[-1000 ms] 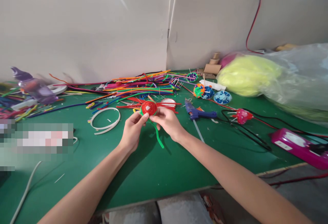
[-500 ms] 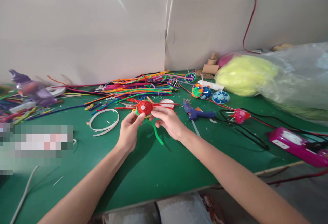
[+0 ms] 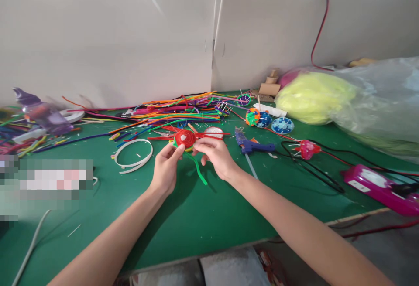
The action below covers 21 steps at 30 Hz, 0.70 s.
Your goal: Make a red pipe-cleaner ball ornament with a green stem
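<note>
A round disc coiled from red pipe cleaner (image 3: 189, 142), with a small pale spot at its centre, is held above the table. My left hand (image 3: 165, 168) grips its left and lower edge, thumb on the front face. My right hand (image 3: 216, 157) pinches at its right edge, the fingers closed; what exactly lies between the fingertips is hidden. From under the disc a green pipe cleaner (image 3: 199, 171) hangs down between my hands. Bits of yellow show at the lower rim. Behind the disc, red pipe cleaners (image 3: 157, 137) stretch sideways.
A blue glue gun (image 3: 253, 146) lies right of my hands. Farther back are a pile of coloured pipe cleaners (image 3: 176, 110) and several decorated balls (image 3: 283, 125). A white strip loop (image 3: 150, 155) lies left. A magenta power strip (image 3: 376, 185) sits near the right edge, below plastic bags (image 3: 379, 94).
Both hands keep their hold on the red disc, almost unmoved. The free end of the green pipe cleaner has shifted very slightly left.
</note>
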Tool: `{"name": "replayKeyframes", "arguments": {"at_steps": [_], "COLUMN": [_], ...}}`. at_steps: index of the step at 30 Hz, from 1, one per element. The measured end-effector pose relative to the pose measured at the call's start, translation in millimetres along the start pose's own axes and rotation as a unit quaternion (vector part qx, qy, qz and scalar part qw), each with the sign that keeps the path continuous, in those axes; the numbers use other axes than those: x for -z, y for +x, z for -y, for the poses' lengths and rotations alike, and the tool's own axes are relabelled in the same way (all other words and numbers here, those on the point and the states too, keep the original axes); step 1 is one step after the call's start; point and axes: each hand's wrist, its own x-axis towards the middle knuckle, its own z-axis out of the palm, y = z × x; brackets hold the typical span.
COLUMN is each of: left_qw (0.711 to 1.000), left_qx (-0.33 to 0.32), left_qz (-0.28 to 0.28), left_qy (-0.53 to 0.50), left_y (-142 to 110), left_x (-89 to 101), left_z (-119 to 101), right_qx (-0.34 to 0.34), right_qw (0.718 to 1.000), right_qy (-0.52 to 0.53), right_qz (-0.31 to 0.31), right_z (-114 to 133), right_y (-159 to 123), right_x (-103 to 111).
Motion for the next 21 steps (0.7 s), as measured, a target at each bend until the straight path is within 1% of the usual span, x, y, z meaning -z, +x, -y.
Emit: {"name": "replayKeyframes", "arguments": {"at_steps": [3, 6, 8, 11, 13, 18, 21], "left_qw": [0.998, 0.991, 0.984, 0.971, 0.967, 0.969, 0.974], "left_qx": [-0.026, -0.063, -0.084, -0.112, -0.121, -0.112, -0.100], "left_qz": [0.008, 0.014, 0.027, 0.038, 0.038, 0.046, 0.052], "left_qy": [0.054, 0.114, 0.154, 0.210, 0.222, 0.217, 0.195], "left_y": [1, 1, 0, -1, -2, -2, -2], "left_x": [0.6, 1.8, 3.1, 4.9, 5.7, 5.9, 4.6], "left_z": [-4, -8, -9, -10, -10, -8, -8], "right_qx": [0.005, 0.062, 0.092, 0.080, 0.065, 0.058, 0.033], "right_qw": [0.999, 0.993, 0.989, 0.993, 0.995, 0.996, 0.997], "right_qy": [-0.032, -0.089, -0.100, -0.078, -0.070, -0.070, -0.045], "right_qz": [-0.002, -0.047, -0.066, -0.039, -0.015, 0.020, 0.053], "right_z": [4, 10, 14, 20, 23, 25, 24], "right_y": [0, 3, 5, 6, 6, 5, 5], "right_x": [5, 12, 17, 21, 22, 23, 23]}}
